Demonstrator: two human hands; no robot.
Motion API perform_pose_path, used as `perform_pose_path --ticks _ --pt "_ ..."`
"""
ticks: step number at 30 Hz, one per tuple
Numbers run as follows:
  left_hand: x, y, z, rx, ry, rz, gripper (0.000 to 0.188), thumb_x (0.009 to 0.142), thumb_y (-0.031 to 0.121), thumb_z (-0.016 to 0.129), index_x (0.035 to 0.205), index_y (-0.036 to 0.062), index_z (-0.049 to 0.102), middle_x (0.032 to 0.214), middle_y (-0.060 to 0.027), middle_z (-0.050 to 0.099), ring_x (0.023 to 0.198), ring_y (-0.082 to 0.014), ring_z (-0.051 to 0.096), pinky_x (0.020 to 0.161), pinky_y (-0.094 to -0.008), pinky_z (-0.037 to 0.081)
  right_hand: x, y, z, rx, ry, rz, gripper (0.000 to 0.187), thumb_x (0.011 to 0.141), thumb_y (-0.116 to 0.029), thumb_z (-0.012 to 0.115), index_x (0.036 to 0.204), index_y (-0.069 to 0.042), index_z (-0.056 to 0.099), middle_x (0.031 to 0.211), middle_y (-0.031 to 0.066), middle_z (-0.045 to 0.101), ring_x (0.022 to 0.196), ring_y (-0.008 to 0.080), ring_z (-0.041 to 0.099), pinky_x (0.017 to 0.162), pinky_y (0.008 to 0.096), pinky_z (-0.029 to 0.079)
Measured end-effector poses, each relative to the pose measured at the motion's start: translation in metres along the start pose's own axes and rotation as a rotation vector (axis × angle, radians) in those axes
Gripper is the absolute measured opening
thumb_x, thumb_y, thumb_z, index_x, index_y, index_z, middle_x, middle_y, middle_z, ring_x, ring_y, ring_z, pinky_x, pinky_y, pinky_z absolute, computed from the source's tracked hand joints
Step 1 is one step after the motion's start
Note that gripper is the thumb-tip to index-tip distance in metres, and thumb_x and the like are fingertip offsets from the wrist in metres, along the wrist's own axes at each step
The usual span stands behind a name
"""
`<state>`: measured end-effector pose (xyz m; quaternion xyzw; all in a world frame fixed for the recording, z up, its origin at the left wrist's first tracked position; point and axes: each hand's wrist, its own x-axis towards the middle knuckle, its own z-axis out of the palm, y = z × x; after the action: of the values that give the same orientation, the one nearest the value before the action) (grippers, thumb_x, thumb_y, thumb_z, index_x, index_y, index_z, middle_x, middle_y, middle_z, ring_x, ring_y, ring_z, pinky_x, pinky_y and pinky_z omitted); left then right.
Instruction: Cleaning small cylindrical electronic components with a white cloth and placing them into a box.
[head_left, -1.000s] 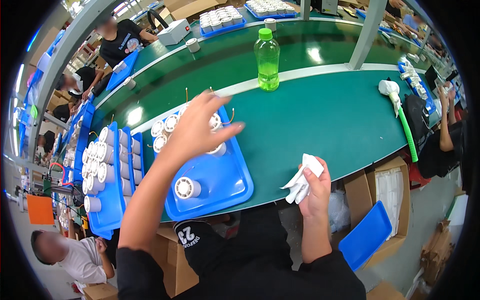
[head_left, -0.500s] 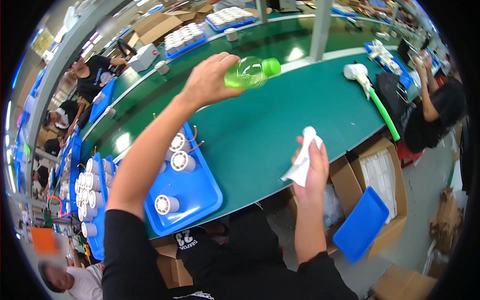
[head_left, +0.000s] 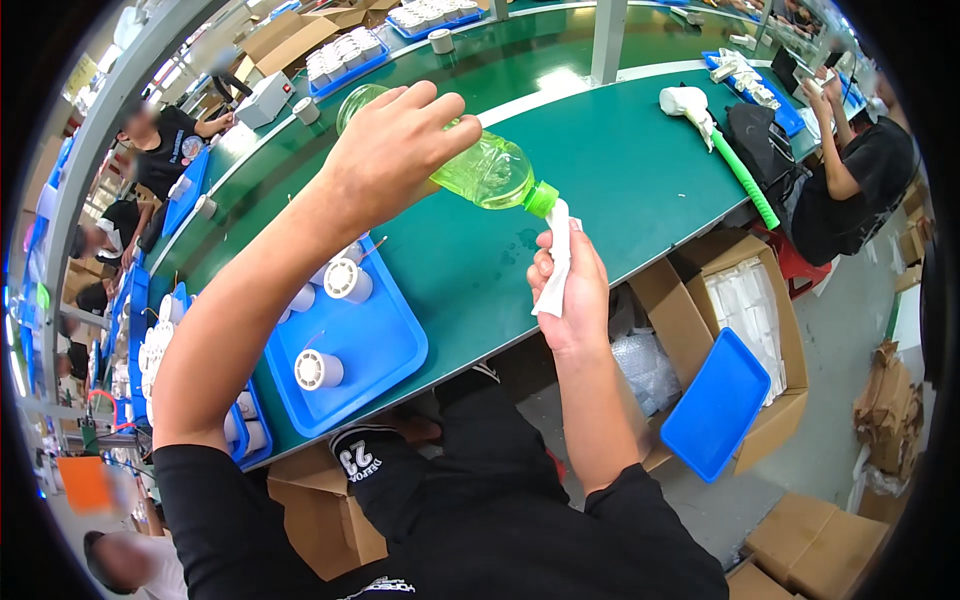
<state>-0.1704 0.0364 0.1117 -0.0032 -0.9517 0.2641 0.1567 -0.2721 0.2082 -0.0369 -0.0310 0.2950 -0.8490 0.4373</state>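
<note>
My left hand [head_left: 395,150] grips a clear plastic bottle [head_left: 485,172] of green liquid and holds it tipped on its side above the green table [head_left: 640,160]. Its green cap end points down to the right and touches a white cloth [head_left: 556,262]. My right hand [head_left: 570,285] holds that folded cloth upright just below the cap. A blue tray [head_left: 385,345] lies under my left forearm, with white round parts [head_left: 318,369] on it.
More blue trays [head_left: 135,320] of white parts stand at the left. Open cardboard boxes [head_left: 745,300] and an empty blue tray [head_left: 718,405] sit below the table's edge at the right. A white tool with a green hose [head_left: 725,150] lies further right. Other people sit around.
My left hand took the bottle from the table, lifted it and tipped it over. My right hand raised the cloth until it met the bottle's cap.
</note>
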Motion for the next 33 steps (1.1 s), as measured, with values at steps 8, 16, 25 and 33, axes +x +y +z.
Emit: perform_pose_path --ticks 8,16,25,33 --pt "-0.005 0.018 0.027 -0.403 0.076 -0.191 0.051 0.065 0.018 0.081 0.111 0.0085 0.061 0.099 -0.0084 0.06 0.095 -0.0287 0.06 0.081 -0.041 0.052 -0.002 -0.006 -0.009 0.19 -0.124 0.04 0.024 0.104 -0.028 0.045 0.11 -0.006 0.052 0.082 0.0036 0.057 0.061 0.0094 0.047 0.049 0.0243 0.037" --pt "-0.006 0.02 0.092 -1.135 0.066 -0.768 0.071 0.067 0.044 0.085 0.119 0.0013 0.062 0.11 -0.0141 0.066 0.102 -0.0256 0.064 0.091 -0.0361 0.051 0.012 -0.052 -0.033 -0.403 -0.04 -0.378 0.021 0.096 -0.017 0.063 0.109 -0.001 0.061 0.096 0.0067 0.068 0.083 0.0098 0.062 0.072 0.0239 0.05" --pt "-0.006 -0.012 0.125 -1.145 0.063 -0.959 0.073 0.067 0.043 0.085 0.122 0.0012 0.061 0.118 -0.0132 0.066 0.108 -0.0225 0.064 0.096 -0.036 0.05 0.004 -0.073 -0.072 -0.54 -0.019 -0.53 0.021 0.096 -0.014 0.063 0.111 0.0 0.059 0.103 0.0068 0.066 0.09 0.0103 0.061 0.079 0.0239 0.05" --pt "-0.027 -0.024 0.136 -1.091 -0.1 -0.955 0.091 0.066 0.052 0.082 0.134 0.0006 0.051 0.127 -0.0171 0.061 0.117 -0.0268 0.06 0.099 -0.0388 0.048 -0.067 -0.063 -0.122 -0.92 -0.039 -0.435 0.017 0.093 -0.004 0.063 0.108 0.001 0.058 0.108 0.0079 0.061 0.096 0.013 0.058 0.083 0.026 0.047"
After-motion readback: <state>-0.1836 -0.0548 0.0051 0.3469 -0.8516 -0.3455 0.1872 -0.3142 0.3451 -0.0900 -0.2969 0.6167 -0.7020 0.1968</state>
